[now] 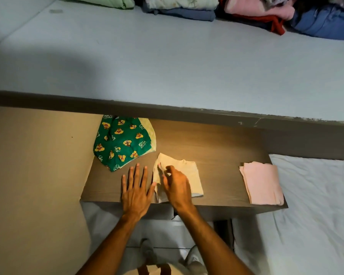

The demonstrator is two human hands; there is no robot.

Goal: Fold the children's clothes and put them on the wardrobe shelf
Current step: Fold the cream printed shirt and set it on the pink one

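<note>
A small cream garment [189, 173] lies partly folded on the wooden shelf [222, 147]. My right hand [175, 185] hovers over its left part with the fingers loosely curled, holding nothing that I can see. Just left of the garment, my left hand [136, 190] rests flat on the shelf with its fingers spread. A green cartoon-print garment [121, 141] lies crumpled at the back left of the shelf, over a pale yellow piece [150, 132]. A folded pink garment [263, 183] sits at the shelf's right end.
Above is a higher pale shelf [167, 62] with stacks of folded clothes [246, 12] along its back. A tan wardrobe panel [34, 175] stands to the left. A white-sheeted bed [316, 215] is at the right. My feet [147, 249] show below.
</note>
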